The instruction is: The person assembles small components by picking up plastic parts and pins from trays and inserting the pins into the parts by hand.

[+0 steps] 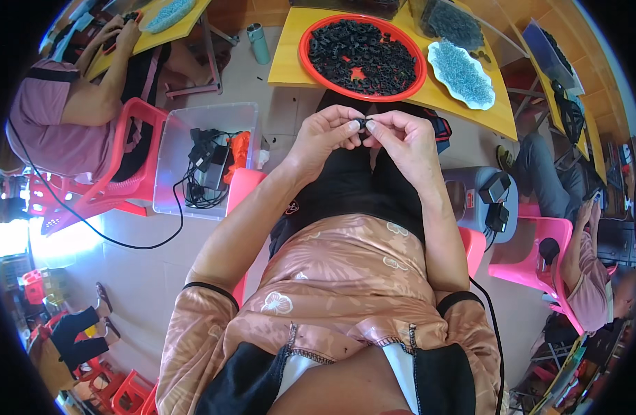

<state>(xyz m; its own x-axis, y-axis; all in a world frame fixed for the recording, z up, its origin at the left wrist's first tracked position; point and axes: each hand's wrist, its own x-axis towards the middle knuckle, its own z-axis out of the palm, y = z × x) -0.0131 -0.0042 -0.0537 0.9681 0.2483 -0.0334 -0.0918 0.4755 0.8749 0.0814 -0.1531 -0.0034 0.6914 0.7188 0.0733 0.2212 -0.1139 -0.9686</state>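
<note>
Above my lap, just short of the table edge, both hands meet at a small black part (363, 123), probably plastic. My left hand (328, 129) pinches it from one side between thumb and fingers. From the other side my right hand (401, 137) grips it with thumb and index finger. The fingertips hide most of its shape. Beyond them a round red tray (303, 57) rests on the yellow table (285, 62), heaped with small black parts (344, 49). To its right lies a white scalloped dish (486, 104) of tiny clear bluish pieces (460, 75).
A clear plastic bin (165, 155) with black cables and adapters stands on the floor at left. More adapters lie on a grey container (473, 181) at right. People sit on pink chairs (136, 129) on both sides. A green bottle (258, 44) stands beyond the bin.
</note>
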